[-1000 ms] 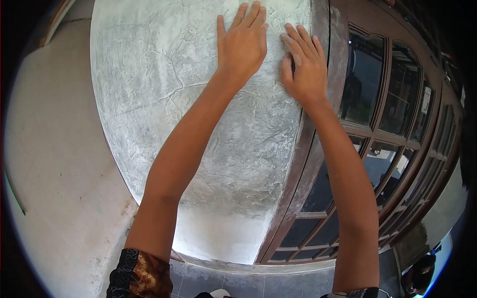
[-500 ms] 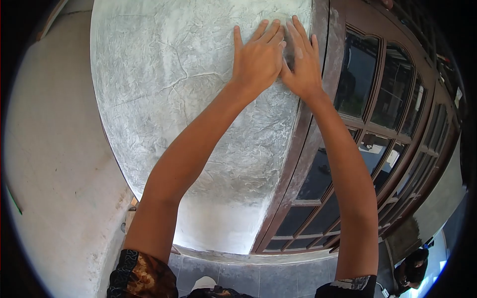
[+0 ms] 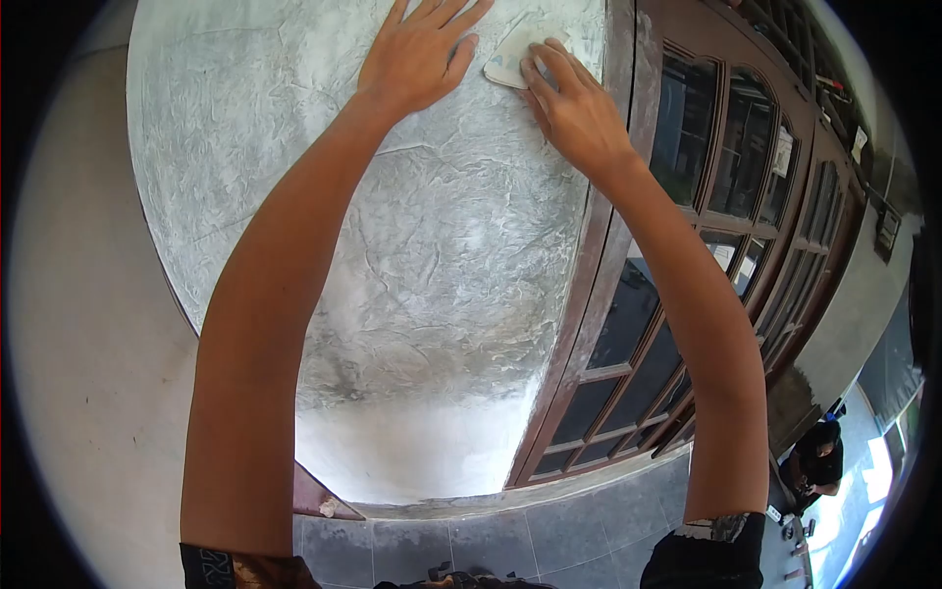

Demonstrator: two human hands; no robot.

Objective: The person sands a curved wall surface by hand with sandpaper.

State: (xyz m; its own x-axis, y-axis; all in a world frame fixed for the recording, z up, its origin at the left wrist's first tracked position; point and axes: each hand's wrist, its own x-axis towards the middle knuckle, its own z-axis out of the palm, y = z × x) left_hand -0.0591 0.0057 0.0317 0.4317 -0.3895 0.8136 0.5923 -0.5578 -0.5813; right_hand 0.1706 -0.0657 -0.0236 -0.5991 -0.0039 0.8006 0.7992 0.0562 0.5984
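A grey-white, rough-textured wall panel (image 3: 451, 245) fills the middle of the view, with a smooth pale band along its bottom. High on it, my left hand (image 3: 420, 54) lies flat with the fingers spread and nothing in it. To its right, my right hand (image 3: 574, 103) grips a flat, pale piece (image 3: 508, 61) with a rounded edge and presses it to the surface, near the brown door frame (image 3: 618, 98). Part of the piece is hidden under my fingers.
Right of the panel stands a brown wooden door with glass panes (image 3: 682, 128). A plain wall (image 3: 88, 294) runs along the left. Grey floor tiles (image 3: 491, 540) show below. A person in dark clothes (image 3: 816, 456) is at the lower right.
My left hand has moved left, away from my right hand, which has shifted slightly down and left. The pale piece under my right hand has come into view.
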